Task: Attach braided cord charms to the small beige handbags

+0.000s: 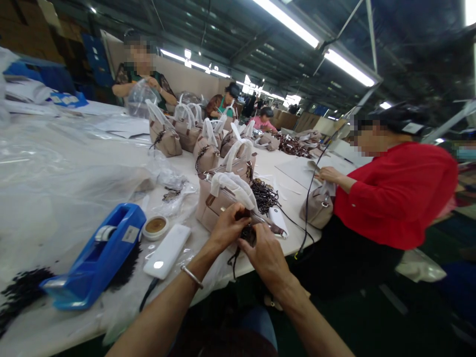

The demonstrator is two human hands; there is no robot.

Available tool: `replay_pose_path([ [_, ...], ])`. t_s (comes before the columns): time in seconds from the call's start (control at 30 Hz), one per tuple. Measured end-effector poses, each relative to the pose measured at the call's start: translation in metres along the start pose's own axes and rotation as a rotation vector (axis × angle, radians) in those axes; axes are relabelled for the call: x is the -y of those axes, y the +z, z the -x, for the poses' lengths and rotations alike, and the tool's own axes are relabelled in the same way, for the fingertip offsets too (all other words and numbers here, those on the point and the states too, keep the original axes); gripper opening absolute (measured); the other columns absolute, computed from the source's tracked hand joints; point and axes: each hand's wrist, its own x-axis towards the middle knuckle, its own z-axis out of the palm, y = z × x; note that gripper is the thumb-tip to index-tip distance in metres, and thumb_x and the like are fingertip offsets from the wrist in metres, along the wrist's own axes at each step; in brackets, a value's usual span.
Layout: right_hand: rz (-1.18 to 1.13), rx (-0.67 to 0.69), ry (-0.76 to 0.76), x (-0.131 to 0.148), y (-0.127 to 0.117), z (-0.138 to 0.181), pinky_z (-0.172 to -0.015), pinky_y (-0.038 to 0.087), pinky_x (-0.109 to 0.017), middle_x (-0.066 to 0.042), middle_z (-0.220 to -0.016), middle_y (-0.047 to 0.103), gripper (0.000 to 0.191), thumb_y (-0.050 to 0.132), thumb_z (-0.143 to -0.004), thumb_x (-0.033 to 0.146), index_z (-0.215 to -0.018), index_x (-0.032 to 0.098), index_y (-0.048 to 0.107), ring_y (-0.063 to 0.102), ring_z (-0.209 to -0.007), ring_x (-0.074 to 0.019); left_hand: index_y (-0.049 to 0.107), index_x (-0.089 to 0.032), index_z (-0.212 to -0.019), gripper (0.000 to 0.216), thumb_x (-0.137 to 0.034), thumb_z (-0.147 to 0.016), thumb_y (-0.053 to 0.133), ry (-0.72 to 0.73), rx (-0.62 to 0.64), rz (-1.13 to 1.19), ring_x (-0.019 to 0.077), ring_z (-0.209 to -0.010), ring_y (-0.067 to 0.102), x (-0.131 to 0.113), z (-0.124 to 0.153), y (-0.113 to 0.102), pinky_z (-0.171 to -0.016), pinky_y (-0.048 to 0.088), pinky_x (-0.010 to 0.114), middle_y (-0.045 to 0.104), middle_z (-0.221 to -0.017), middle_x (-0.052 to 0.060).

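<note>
Two hands meet at the near edge of the table (44, 327), seen from the head camera. The left hand (226, 225), with a bracelet (191, 275) on its wrist, has its fingers curled shut around a dark chain (248, 233). The right hand (266, 253) pinches the same chain from the other side, fingertips closed on it. The chain sits bunched between the two sets of fingers, with a loose end hanging below the table's edge. It is pressed close to the front of a beige handbag (219, 201) with paper-wrapped handles.

Just behind the handbag lies a pile of chains (264, 194). Toward the near left corner stand a blue tape dispenser (98, 255), a small round tin (155, 226) and a white power bank (167, 250). More handbags (186, 131) line the table's middle. At the right edge, a person in red (397, 193) holds another bag (318, 207).
</note>
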Motion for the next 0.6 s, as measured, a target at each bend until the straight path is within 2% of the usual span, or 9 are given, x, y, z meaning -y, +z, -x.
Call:
replay_pose_path([
  [0.07,0.022,-0.006,-0.023,-0.004,-0.001,-0.001,-0.071,0.049,-0.034,-0.008,-0.087,0.065,0.009,0.061,-0.087,0.026,-0.088,0.017,0.060,0.065,-0.083,-0.0243,0.058,-0.017,-0.075,0.011,-0.025,-0.073,0.065,-0.018,0.029,0.027,0.0140,-0.068,0.055,0.000,0.000,-0.001,-0.062,0.042,0.025,0.060,-0.071,-0.002],
  [0.1,0.019,0.000,-0.048,-0.007,-0.003,-0.003,-0.072,0.048,-0.033,-0.007,-0.086,0.066,0.007,0.058,-0.089,0.023,-0.086,0.018,0.061,0.065,-0.083,-0.0233,0.058,-0.017,-0.076,0.011,-0.025,-0.073,0.065,-0.023,0.047,0.042,0.0137,-0.067,0.054,0.001,0.001,-0.002,-0.061,0.042,0.025,0.059,-0.071,-0.002],
  [0.27,0.031,0.040,-0.095,-0.019,-0.030,-0.017,-0.068,0.043,-0.029,-0.003,-0.080,0.070,0.012,0.058,-0.089,0.025,-0.082,0.021,0.067,0.065,-0.077,-0.0197,0.058,-0.017,-0.079,0.009,-0.025,-0.077,0.062,-0.028,0.131,0.095,0.0120,-0.062,0.052,0.007,0.003,-0.008,-0.057,0.042,0.023,0.058,-0.069,-0.003],
  [0.43,0.080,-0.003,-0.122,-0.019,-0.046,-0.041,-0.069,0.041,-0.029,-0.004,-0.087,0.072,0.016,0.058,-0.089,0.030,-0.086,0.021,0.070,0.066,-0.083,-0.0209,0.057,-0.017,-0.074,0.005,-0.020,-0.077,0.059,-0.017,0.241,0.135,0.0113,-0.058,0.052,-0.002,0.006,-0.014,-0.056,0.042,0.023,0.056,-0.063,-0.004],
  [0.53,-0.060,0.040,-0.027,-0.019,-0.049,-0.055,-0.067,0.042,-0.027,-0.001,-0.082,0.073,0.014,0.062,-0.084,0.032,-0.082,0.022,0.072,0.066,-0.079,-0.0192,0.057,-0.016,-0.074,0.003,-0.017,-0.077,0.057,-0.001,0.281,0.123,0.0118,-0.060,0.054,-0.006,0.008,-0.018,-0.058,0.042,0.024,0.058,-0.065,-0.003],
  [0.6,-0.189,0.133,0.054,-0.019,-0.051,-0.063,-0.063,0.042,-0.025,0.001,-0.074,0.072,0.014,0.063,-0.082,0.033,-0.079,0.022,0.073,0.065,-0.071,-0.0170,0.057,-0.017,-0.081,0.005,-0.017,-0.076,0.058,-0.011,0.234,0.139,0.0122,-0.061,0.055,-0.003,0.008,-0.019,-0.057,0.042,0.023,0.059,-0.067,-0.003],
])
